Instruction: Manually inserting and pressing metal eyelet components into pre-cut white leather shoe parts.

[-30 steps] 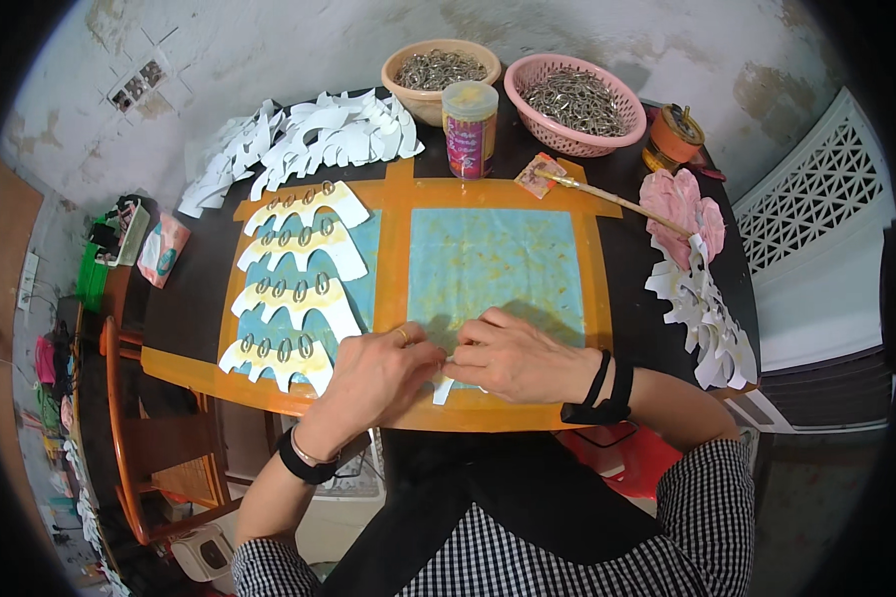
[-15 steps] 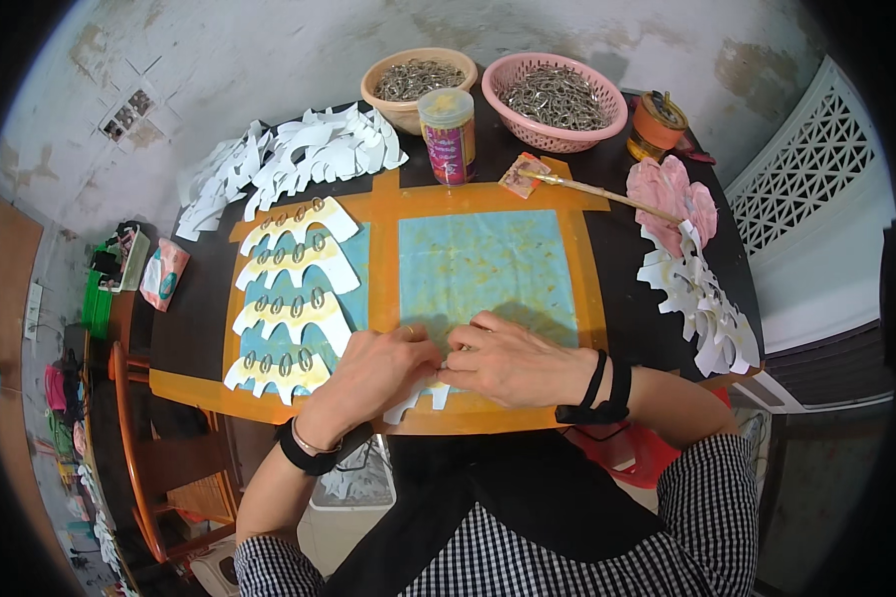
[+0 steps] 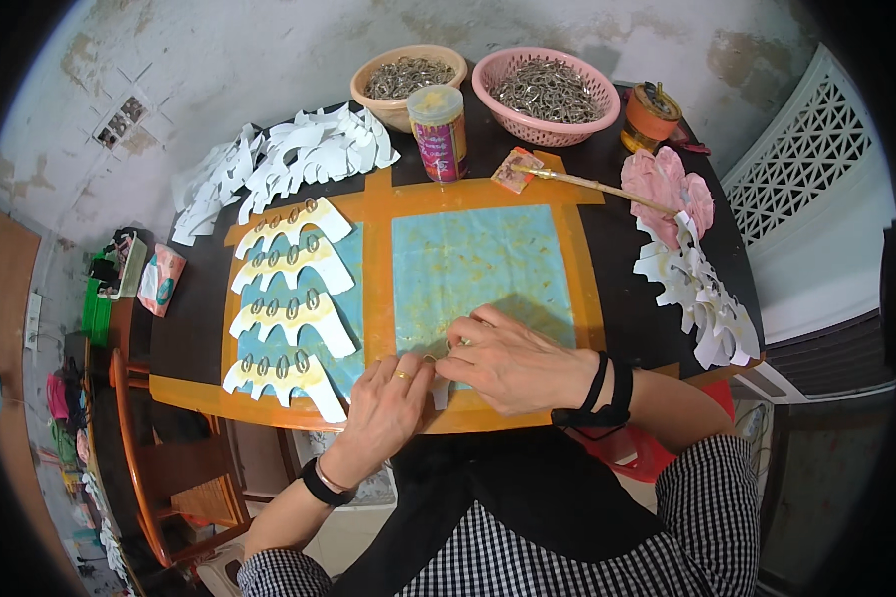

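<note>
A white cut-out piece [image 3: 441, 395] lies at the lower centre of the frame, near the front edge of the worktop [image 3: 617, 269], with the left hand [image 3: 383, 403] and the right hand [image 3: 508, 363] close on either side. Only a narrow pale strip shows below the fingertips, running roughly up and down the frame; the rest is covered, so I cannot tell its long axis. Neither hand is clearly nearer: the fingers of both are bent and gathered at it, their tips almost meeting. They appear to have hold of it, but I cannot tell the exact pinch, or whether something small sits between them.

Above the hands spreads the blue sheet [image 3: 478, 259], framed by orange tape [image 3: 379, 289]. To the left of the frame, four white-and-yellow pieces carrying metal rings lie in a column; the lowest piece [image 3: 314, 383] is just beside the left hand, its long axis slanting down toward the right. The right hand has the brush [image 3: 597, 189] well apart, toward the upper right.
</note>
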{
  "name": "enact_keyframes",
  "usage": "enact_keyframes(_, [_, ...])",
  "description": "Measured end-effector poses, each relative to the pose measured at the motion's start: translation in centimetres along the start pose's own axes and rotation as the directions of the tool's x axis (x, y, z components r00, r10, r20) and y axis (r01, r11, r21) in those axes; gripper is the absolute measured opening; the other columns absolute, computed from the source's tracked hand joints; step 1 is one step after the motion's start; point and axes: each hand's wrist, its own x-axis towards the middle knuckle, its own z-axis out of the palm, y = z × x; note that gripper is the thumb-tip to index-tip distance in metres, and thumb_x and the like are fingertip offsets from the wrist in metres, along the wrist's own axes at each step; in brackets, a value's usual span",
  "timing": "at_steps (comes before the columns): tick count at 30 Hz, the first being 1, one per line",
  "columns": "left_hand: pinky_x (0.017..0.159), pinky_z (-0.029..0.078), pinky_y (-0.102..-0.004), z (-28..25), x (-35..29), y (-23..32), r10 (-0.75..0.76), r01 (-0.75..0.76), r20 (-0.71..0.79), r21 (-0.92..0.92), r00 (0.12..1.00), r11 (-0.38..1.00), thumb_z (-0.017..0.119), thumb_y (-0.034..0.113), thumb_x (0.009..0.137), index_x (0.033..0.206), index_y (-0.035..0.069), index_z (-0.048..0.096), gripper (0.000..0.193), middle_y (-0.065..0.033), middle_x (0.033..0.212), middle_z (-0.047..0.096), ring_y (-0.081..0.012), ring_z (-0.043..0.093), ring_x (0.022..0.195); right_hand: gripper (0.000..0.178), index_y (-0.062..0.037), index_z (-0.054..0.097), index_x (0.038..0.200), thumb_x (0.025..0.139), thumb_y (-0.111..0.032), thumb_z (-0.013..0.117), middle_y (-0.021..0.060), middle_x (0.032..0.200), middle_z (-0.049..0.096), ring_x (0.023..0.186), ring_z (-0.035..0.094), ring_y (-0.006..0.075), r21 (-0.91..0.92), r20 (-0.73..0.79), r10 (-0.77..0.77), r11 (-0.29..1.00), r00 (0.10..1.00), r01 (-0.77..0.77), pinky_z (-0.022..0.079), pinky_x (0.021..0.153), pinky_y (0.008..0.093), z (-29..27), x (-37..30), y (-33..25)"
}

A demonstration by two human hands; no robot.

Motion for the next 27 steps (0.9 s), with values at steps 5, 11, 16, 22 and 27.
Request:
enact_keyframes(5, [0.077,0.057,-0.0432,0.8,-0.8,0.1,-0.078,0.061,-0.127,-0.134,0.989,0.989,0.079,0.003,0.075,0.109,0.004,0.067,0.037,-0.0115,0.111,0.066,-0.0320,0.069,0.091,0.016,-0.0062,0.070,0.101,0.085,-0.009,0.068,0.0042,0.106,0.064,0.111,0.057,0.0234,-0.067,-0.026,-0.014,0.998,1.000,0.012,0.042,0.102,0.0403,1.3,-0.4,-0.8])
enact_keyframes(11, [0.068,0.059,-0.0431,-2.7,1.2,-0.9,-0.158,0.184,0.111,-0.285,0.981,0.941,0.081,0.011,0.084,0.108,0.009,0.069,0.028,-0.0082,0.114,0.065,-0.0305,0.072,0.085,0.029,-0.0053,0.074,0.114,0.086,-0.008,0.068,0.0024,0.109,0.065,0.118,0.058,0.0232,-0.086,-0.035,0.025,0.996,0.999,-0.028,0.040,0.111,0.0427,1.5,-0.8,-1.1])
enact_keyframes(16, [0.065,0.060,-0.0423,-3.1,2.1,-2.2,-0.055,0.105,0.193,-0.260,0.980,0.960,0.079,0.014,0.088,0.106,0.013,0.070,0.020,-0.0052,0.112,0.066,-0.0294,0.074,0.080,0.030,-0.0064,0.076,0.115,0.086,-0.008,0.067,0.0021,0.111,0.067,0.120,0.058,0.0233,-0.070,-0.007,0.032,0.997,0.999,-0.033,0.039,0.113,0.0433,1.3,-0.7,-0.9])
enact_keyframes(22, [0.067,0.060,-0.0422,-2.8,3.0,-2.7,-0.042,0.099,0.277,-0.196,0.960,0.976,0.077,0.014,0.090,0.102,0.014,0.071,0.013,-0.0039,0.110,0.068,-0.0307,0.074,0.078,0.029,-0.0069,0.077,0.112,0.085,-0.007,0.068,0.0027,0.112,0.069,0.123,0.057,0.0244,0.001,-0.044,0.043,0.999,0.998,-0.043,0.038,0.114,0.0446,1.3,-0.8,-0.7])
enact_keyframes(27, [0.066,0.061,-0.0404,-2.5,1.7,-1.2,-0.035,0.072,0.227,-0.156,0.973,0.985,0.082,0.012,0.083,0.107,0.013,0.068,0.028,-0.0049,0.108,0.065,-0.0258,0.076,0.084,0.020,-0.0067,0.074,0.102,0.083,-0.007,0.068,0.0046,0.107,0.067,0.122,0.057,0.0265,0.041,-0.075,0.066,0.997,0.995,-0.063,0.037,0.117,0.0481,1.6,-1.0,-0.6])
